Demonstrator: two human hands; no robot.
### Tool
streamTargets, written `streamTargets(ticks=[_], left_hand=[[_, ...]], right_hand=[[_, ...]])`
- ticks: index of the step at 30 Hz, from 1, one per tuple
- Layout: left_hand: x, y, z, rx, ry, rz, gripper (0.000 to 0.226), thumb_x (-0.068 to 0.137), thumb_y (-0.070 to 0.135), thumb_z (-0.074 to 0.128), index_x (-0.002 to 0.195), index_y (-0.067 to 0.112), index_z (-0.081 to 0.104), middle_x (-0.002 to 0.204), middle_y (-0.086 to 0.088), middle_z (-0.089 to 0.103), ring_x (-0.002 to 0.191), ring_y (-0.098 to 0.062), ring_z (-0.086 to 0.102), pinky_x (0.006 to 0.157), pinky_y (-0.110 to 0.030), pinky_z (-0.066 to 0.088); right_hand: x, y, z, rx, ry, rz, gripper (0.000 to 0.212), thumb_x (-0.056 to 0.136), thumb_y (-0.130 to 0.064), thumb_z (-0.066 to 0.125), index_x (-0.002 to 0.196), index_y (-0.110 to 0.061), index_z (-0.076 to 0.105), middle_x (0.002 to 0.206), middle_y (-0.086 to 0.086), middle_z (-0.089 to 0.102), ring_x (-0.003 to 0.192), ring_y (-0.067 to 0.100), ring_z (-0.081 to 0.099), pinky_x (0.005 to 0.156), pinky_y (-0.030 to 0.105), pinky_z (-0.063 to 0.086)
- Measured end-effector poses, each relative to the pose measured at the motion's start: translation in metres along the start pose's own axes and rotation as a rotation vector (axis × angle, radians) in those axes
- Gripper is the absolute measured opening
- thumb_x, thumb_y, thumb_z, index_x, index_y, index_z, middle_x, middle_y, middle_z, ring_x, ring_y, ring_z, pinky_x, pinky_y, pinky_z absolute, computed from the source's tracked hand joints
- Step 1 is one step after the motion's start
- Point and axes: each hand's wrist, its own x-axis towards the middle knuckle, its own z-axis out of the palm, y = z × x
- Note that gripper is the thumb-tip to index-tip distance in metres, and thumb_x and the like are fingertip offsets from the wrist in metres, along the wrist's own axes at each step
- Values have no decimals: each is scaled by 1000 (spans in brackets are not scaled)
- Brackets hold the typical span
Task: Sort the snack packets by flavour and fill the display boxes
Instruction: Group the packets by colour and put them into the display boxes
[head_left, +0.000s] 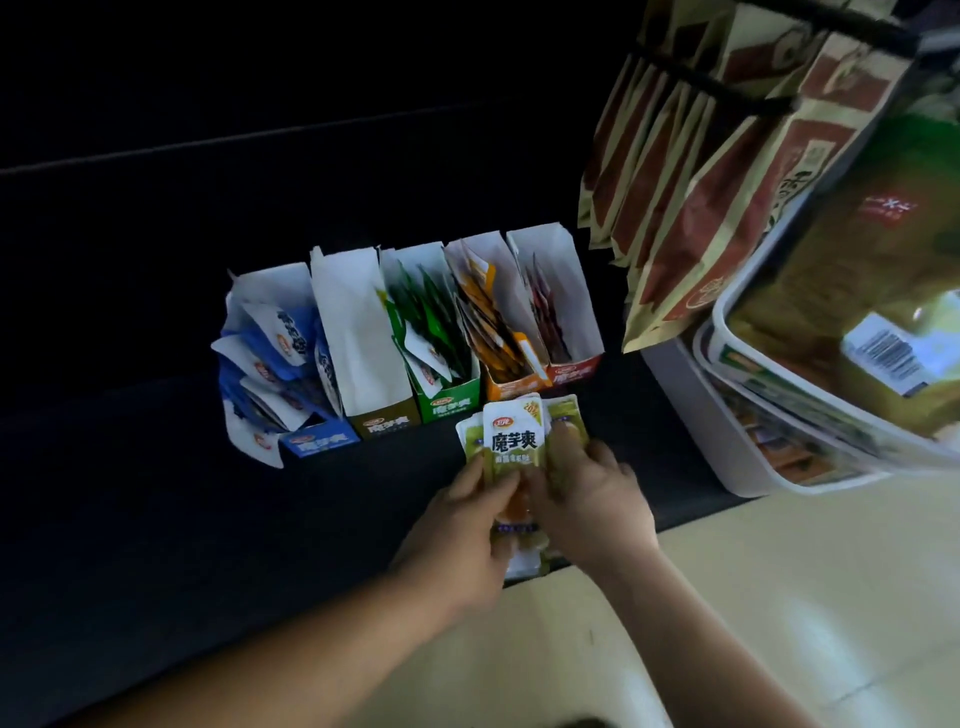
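Shelf edge: front lip of the dark shelf (156, 493) under both wrists.
Open room: bare shelf left of the box row; white bin (691, 405) and hanging bags (701, 208) crowding the right.
Packets: olive-green stack (514, 441), upright, just before the green box (449, 405) and orange box (514, 387).
Left hand (457, 525): pinching the stack's lower left.
Right hand (587, 499): curled round its right side.
Olive box (384, 421): between the blue box (319, 441) and the green one, white lining showing.
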Motion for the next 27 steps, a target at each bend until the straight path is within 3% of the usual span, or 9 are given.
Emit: streamTargets(ticks=[3, 8, 10, 13, 16, 18, 21, 24, 27], left_hand=[[-17, -20, -8, -159, 113, -28, 59, 100, 19, 65, 151, 42, 46, 155, 27, 21, 146, 5, 22, 109, -3, 19], [-31, -54, -35, -264, 306, -160, 38, 94, 14, 73, 124, 37, 72, 136, 20, 53, 127, -4, 55, 109, -20, 42], [-37, -62, -40, -336, 362, -210, 40, 89, 11, 78, 111, 44, 74, 128, 19, 59, 118, -6, 62, 106, -32, 52], [-44, -67, -40, -472, 451, -322, 52, 80, 7, 85, 106, 48, 67, 122, 15, 61, 103, 1, 67, 91, -32, 61], [-45, -59, -36, -682, 505, -444, 53, 75, 8, 90, 106, 42, 64, 110, 12, 69, 83, 0, 71, 63, -20, 60], [-45, -53, -37, -821, 503, -482, 57, 71, -1, 91, 108, 34, 64, 93, 10, 76, 75, -3, 74, 55, -16, 55], [-42, -53, -45, -973, 463, -504, 57, 64, -7, 92, 96, 30, 62, 74, 14, 77, 65, -1, 73, 51, -14, 52], [-41, -53, -48, -982, 412, -497, 42, 72, 4, 92, 100, 25, 69, 78, 16, 78, 69, -1, 74, 56, -14, 54], [-46, -47, -43, -834, 374, -416, 27, 87, 18, 81, 106, 34, 70, 88, 25, 76, 78, 6, 71, 67, -12, 54]], right_hand=[[-17, -10, 16, 153, 30, -78, 57, 97, -45, 56, 151, -36, 40, 132, 5, 56, 116, 35, 54, 84, 42, 54], [-40, -43, 41, 396, -32, -181, 67, 85, -47, 52, 151, -52, 36, 136, -3, 53, 114, 29, 60, 86, 45, 58], [-43, -51, 50, 345, -54, -226, 68, 86, -52, 47, 152, -55, 31, 147, 2, 48, 118, 32, 58, 89, 46, 58], [-43, -57, 57, 17, -56, -299, 69, 87, -63, 30, 154, -48, 33, 149, 14, 48, 118, 39, 56, 93, 46, 54], [-36, -57, 54, -59, 14, -349, 67, 87, -60, 36, 149, -39, 49, 126, 19, 66, 96, 41, 65, 86, 45, 56], [-30, -55, 52, -45, 57, -390, 61, 86, -54, 45, 141, -34, 59, 105, 12, 73, 84, 37, 68, 79, 40, 56], [-27, -54, 45, -44, 69, -411, 59, 88, -53, 45, 141, -33, 60, 101, 3, 75, 81, 32, 69, 75, 36, 55], [-27, -54, 40, -53, 65, -420, 60, 92, -51, 42, 148, -33, 52, 97, -2, 74, 79, 31, 66, 66, 33, 46], [-30, -56, 40, -70, 85, -422, 58, 92, -38, 51, 149, -26, 52, 86, 1, 73, 72, 33, 66, 60, 31, 39]])
